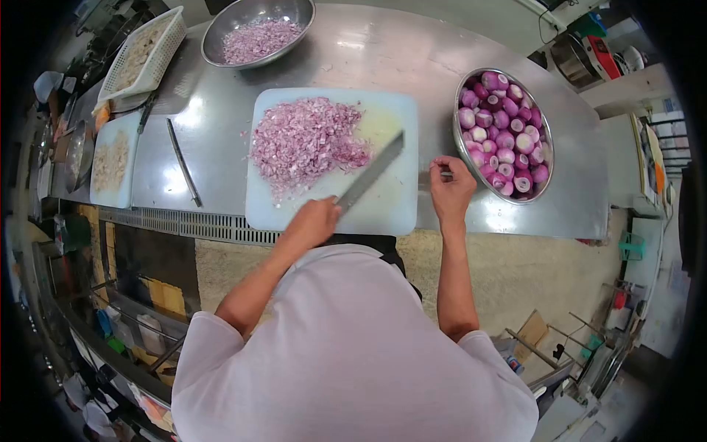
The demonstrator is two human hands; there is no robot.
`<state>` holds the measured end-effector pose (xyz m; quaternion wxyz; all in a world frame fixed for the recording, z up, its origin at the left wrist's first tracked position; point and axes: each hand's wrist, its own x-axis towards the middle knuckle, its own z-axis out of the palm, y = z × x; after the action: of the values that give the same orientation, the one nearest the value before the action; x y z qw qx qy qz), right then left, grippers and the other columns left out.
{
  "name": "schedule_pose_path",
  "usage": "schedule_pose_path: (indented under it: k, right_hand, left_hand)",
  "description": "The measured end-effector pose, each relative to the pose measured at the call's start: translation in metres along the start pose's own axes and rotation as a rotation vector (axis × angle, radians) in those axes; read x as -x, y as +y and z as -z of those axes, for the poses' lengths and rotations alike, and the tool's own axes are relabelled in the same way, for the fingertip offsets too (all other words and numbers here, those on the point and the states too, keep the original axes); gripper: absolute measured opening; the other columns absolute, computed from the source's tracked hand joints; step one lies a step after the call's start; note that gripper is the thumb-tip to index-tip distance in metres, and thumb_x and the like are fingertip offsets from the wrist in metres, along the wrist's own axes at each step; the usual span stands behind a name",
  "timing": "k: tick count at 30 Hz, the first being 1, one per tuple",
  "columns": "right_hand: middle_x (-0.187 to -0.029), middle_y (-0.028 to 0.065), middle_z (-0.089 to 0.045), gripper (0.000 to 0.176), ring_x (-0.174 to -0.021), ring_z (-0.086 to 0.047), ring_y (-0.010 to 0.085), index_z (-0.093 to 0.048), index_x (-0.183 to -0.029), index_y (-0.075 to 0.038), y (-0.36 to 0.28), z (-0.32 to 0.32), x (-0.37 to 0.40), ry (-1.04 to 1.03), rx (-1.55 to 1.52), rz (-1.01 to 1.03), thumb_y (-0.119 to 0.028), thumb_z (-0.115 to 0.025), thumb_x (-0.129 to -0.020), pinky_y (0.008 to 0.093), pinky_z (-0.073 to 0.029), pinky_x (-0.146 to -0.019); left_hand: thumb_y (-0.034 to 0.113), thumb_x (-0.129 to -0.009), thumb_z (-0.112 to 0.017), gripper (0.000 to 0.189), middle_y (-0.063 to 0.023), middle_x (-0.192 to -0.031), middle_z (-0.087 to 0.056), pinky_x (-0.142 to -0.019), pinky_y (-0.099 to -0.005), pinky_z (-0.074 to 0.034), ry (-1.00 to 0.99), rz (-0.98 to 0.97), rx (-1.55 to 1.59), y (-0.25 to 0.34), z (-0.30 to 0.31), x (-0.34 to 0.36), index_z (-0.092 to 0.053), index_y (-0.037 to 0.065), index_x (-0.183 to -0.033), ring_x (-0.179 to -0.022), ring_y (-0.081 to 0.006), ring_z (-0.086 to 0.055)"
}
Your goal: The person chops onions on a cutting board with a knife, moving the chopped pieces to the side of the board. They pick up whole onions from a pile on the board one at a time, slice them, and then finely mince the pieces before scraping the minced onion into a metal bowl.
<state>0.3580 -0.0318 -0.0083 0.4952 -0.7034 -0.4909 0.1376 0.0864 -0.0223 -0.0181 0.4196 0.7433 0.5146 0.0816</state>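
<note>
My left hand (313, 221) is closed round the handle of a kitchen knife (374, 171), whose broad blade slants over the cutting board toward the upper right. The white cutting board (383, 210) carries a large heap of chopped red onion (305, 140), lying mostly left of the blade. My right hand (452, 188) is closed, fingers curled in a pinch, between the board and a metal bowl (458, 124). Something small and pale shows at its fingertips, too small to name. Peeled whole red onions (506, 140) fill that bowl.
Another metal bowl (210, 44) with chopped onion stands at the back of the steel table (383, 44). To the left are a dark, thin rod-like tool (183, 162), a second board (125, 132) with pale chopped food, and a white plastic basket (173, 40).
</note>
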Motion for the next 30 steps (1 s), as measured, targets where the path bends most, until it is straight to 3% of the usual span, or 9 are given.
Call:
schedule_pose_path:
  k: [3,7,11,13,16,20,22,26,30]
  right_hand:
    - [-0.082,0.0105,-0.068,0.007,-0.067,-0.066,0.0161,-0.069,-0.087,0.001,0.002,0.004,0.001,0.053,0.019,0.022,0.0,-0.067,-0.081,0.026,-0.054,-0.06]
    - [-0.085,0.0086,-0.069,0.007,-0.071,-0.065,0.0146,-0.069,-0.089,0.001,0.011,0.009,0.006,0.04,0.04,-0.006,-0.002,-0.069,-0.082,0.0255,-0.053,-0.062]
    - [-0.09,0.0068,-0.069,0.009,-0.076,-0.065,0.0134,-0.069,-0.092,0.0,0.01,0.001,0.009,-0.009,0.042,0.009,-0.004,-0.07,-0.084,0.0255,-0.053,-0.064]
    - [-0.091,0.0065,-0.069,0.008,-0.076,-0.065,0.0133,-0.069,-0.092,0.0,0.007,-0.003,0.008,-0.02,0.018,0.029,-0.003,-0.069,-0.084,0.0253,-0.053,-0.063]
    - [-0.091,0.0062,-0.068,0.008,-0.077,-0.065,0.0131,-0.069,-0.092,-0.001,0.006,-0.008,0.007,-0.03,0.003,0.041,-0.003,-0.069,-0.085,0.0247,-0.052,-0.062]
    - [-0.091,0.0087,-0.068,0.01,-0.074,-0.065,0.0148,-0.069,-0.093,-0.001,0.014,-0.021,0.011,-0.072,-0.003,0.065,0.001,-0.066,-0.083,0.0245,-0.052,-0.059]
    - [-0.092,0.0086,-0.069,0.011,-0.074,-0.066,0.0149,-0.069,-0.093,-0.002,0.016,-0.025,0.013,-0.096,-0.021,0.079,0.001,-0.066,-0.083,0.0248,-0.053,-0.058]
    - [-0.096,0.0087,-0.069,0.014,-0.077,-0.067,0.0155,-0.07,-0.096,-0.003,0.012,-0.034,0.014,-0.16,-0.067,0.074,0.001,-0.067,-0.083,0.0255,-0.054,-0.059]
    - [-0.099,0.0088,-0.069,0.016,-0.08,-0.067,0.0157,-0.07,-0.097,-0.003,-0.002,-0.044,0.009,-0.246,-0.075,0.108,0.001,-0.067,-0.083,0.0255,-0.056,-0.061]
  left_hand:
    - [0.017,-0.096,-0.053,0.025,-0.0323,-0.077,-0.062,-0.07,-0.0556,-0.048,0.094,0.128,-0.006,-0.02,0.017,-0.006,-0.061,-0.007,-0.093,-0.079,-0.0493,-0.063]
    - [0.016,-0.096,-0.053,0.025,-0.032,-0.076,-0.062,-0.069,-0.0562,-0.048,0.237,0.085,-0.075,-0.015,0.014,-0.003,-0.06,-0.008,-0.094,-0.077,-0.049,-0.063]
    - [0.017,-0.095,-0.058,0.023,-0.0294,-0.077,-0.062,-0.068,-0.0522,-0.046,-0.014,-0.008,0.051,0.005,-0.005,0.014,-0.061,-0.006,-0.096,-0.077,-0.0485,-0.061]
    - [0.018,-0.096,-0.057,0.023,-0.0284,-0.076,-0.061,-0.067,-0.0502,-0.045,0.063,-0.077,0.045,-0.014,-0.01,0.017,-0.061,-0.005,-0.098,-0.074,-0.0473,-0.059]
    - [0.017,-0.094,-0.056,0.022,-0.03,-0.081,-0.063,-0.071,-0.055,-0.046,0.205,0.112,0.098,-0.03,0.017,0.021,-0.061,-0.004,-0.094,-0.082,-0.0499,-0.06]
    - [0.016,-0.094,-0.057,0.02,-0.029,-0.078,-0.062,-0.067,-0.0527,-0.046,0.205,0.112,-0.037,-0.031,0.07,0.035,-0.063,-0.003,-0.097,-0.078,-0.0486,-0.061]
    - [0.02,-0.096,-0.059,0.025,-0.0255,-0.067,-0.056,-0.059,-0.044,-0.042,0.281,0.077,-0.004,-0.039,0.091,0.041,-0.062,-0.004,-0.098,-0.059,-0.0387,-0.053]
    - [0.017,-0.094,-0.059,0.021,-0.0272,-0.068,-0.058,-0.059,-0.0484,-0.044,0.575,-0.029,-0.254,-0.083,0.131,0.0,-0.063,-0.003,-0.092,-0.063,-0.0474,-0.056]
    - [0.012,-0.092,-0.057,0.016,-0.0298,-0.071,-0.059,-0.064,-0.0542,-0.046,0.493,-0.021,-0.379,-0.134,0.129,-0.034,-0.062,-0.003,-0.09,-0.071,-0.049,-0.06]
